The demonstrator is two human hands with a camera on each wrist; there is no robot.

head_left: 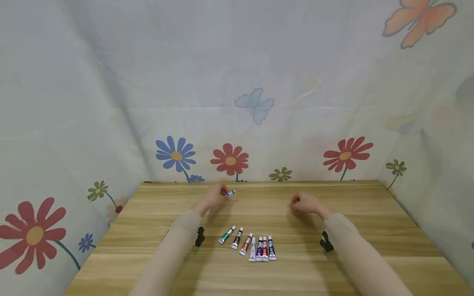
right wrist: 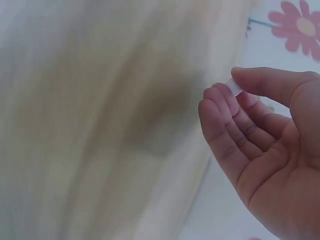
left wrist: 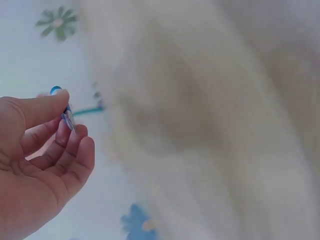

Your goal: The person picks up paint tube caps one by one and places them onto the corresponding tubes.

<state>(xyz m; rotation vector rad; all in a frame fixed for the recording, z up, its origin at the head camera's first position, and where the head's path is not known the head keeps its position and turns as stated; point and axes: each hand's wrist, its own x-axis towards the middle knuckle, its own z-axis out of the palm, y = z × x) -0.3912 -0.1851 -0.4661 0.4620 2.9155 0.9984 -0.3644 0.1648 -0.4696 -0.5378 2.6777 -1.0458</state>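
My left hand (head_left: 216, 196) pinches a small blue-and-white paint tube (head_left: 231, 193) above the far left part of the table. In the left wrist view, thumb and fingers cover much of this paint tube (left wrist: 69, 119). Over to the right, my right hand (head_left: 305, 203) is held above the table. Its thumb and fingertips pinch a small white cap-like piece (right wrist: 233, 87), mostly hidden by the fingers. Several paint tubes lie nearer on the table, among them a green tube (head_left: 226, 235), a black tube (head_left: 237, 238) and an orange-red tube (head_left: 246, 244).
The wood-grain table (head_left: 259, 279) reaches back to a hanging cloth (head_left: 207, 74) printed with flowers and butterflies. More cloth hangs along both sides. A dark strap piece (head_left: 200, 237) shows by the left forearm, another dark strap piece (head_left: 326, 241) by the right.
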